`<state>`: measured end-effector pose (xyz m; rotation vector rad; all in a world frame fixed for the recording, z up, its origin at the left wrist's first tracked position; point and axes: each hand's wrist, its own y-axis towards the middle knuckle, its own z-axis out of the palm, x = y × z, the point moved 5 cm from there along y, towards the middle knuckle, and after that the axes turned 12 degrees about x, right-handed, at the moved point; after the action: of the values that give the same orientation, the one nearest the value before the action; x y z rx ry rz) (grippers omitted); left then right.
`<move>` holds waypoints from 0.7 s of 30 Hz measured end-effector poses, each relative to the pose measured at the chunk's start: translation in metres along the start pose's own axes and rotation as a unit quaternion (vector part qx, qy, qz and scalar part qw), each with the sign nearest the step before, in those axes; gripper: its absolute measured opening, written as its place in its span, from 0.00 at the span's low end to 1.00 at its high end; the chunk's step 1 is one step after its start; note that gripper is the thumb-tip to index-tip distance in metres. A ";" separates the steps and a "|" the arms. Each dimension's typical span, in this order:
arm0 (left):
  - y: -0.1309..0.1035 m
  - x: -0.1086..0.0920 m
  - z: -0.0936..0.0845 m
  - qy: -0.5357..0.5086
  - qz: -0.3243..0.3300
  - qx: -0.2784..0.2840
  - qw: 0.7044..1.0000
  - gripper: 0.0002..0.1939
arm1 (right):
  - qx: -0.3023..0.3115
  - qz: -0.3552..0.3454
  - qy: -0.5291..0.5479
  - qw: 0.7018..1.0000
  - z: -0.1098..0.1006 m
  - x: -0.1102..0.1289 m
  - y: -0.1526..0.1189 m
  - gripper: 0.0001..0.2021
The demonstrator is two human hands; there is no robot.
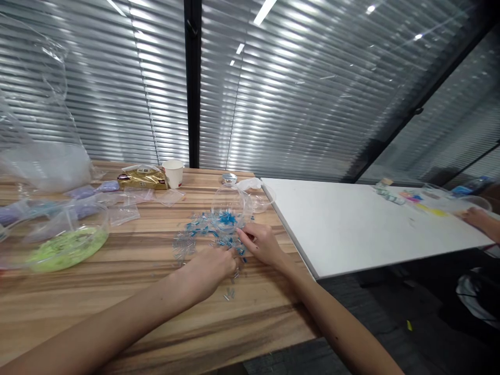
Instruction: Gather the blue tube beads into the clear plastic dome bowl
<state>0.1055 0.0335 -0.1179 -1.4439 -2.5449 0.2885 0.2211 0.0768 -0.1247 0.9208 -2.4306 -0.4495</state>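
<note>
On the wooden table (156,297), small clear and blue tube-like pieces (184,244) lie scattered. A clear round container (232,200) with blue pieces inside is tipped on its side behind my hands. My left hand (214,268) is low over the scattered pieces, fingers bent inward; whatever its fingertips hold is hidden. My right hand (260,240) is at the container's lower right edge, thumb and fingers pressed together; what lies between them is too small to make out.
At left stand a tub with yellow-green pieces (70,247) and a big plastic bag (47,161). A gold packet (144,178) and paper cup (173,173) are behind. Another person's hand (477,219) is at the white table (351,229), far right.
</note>
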 end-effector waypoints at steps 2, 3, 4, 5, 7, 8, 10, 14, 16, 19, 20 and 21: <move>0.001 0.000 0.000 0.006 -0.001 0.008 1.000 0.18 | 0.003 -0.003 0.001 1.000 0.000 0.001 0.000 0.19; 0.001 0.000 0.001 0.007 -0.002 0.011 1.000 0.18 | 0.005 -0.003 0.002 1.000 0.000 0.001 0.000 0.19; 0.001 0.000 0.001 0.006 -0.001 0.013 1.000 0.18 | 0.006 -0.004 0.004 1.000 0.000 0.002 0.001 0.19; 0.001 0.000 0.001 0.004 0.000 0.014 1.000 0.18 | 0.008 -0.004 0.005 1.000 0.000 0.002 0.001 0.19; 0.002 0.000 0.002 0.000 0.000 0.016 1.000 0.17 | 0.008 -0.009 0.007 1.000 0.001 0.002 0.001 0.19; 0.002 0.000 0.003 0.000 0.000 0.018 1.000 0.18 | 0.008 -0.013 0.008 1.000 0.001 0.003 0.001 0.18; 0.002 0.000 0.003 0.005 0.001 0.017 1.000 0.18 | 0.009 -0.020 0.008 1.000 0.001 0.003 0.001 0.18; 0.003 -0.001 0.003 0.023 0.007 0.005 1.000 0.20 | 0.012 -0.019 0.010 1.000 0.002 0.002 0.001 0.18; 0.004 -0.001 0.003 0.025 0.006 -0.004 1.000 0.19 | 0.014 -0.020 0.012 1.000 0.002 0.003 0.001 0.18; 0.004 -0.001 0.004 0.030 0.004 -0.010 0.999 0.18 | 0.015 -0.018 0.012 1.000 0.002 0.002 0.001 0.18; 0.004 -0.001 0.004 0.033 0.002 -0.006 0.999 0.18 | 0.015 -0.016 0.011 1.000 0.002 0.002 0.001 0.18; 0.004 -0.002 0.004 0.035 0.001 -0.002 0.999 0.18 | 0.015 -0.015 0.009 1.000 0.002 0.002 0.001 0.18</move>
<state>0.1089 0.0341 -0.1234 -1.4318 -2.4902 0.2299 0.2185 0.0762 -0.1251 0.9718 -2.4160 -0.4143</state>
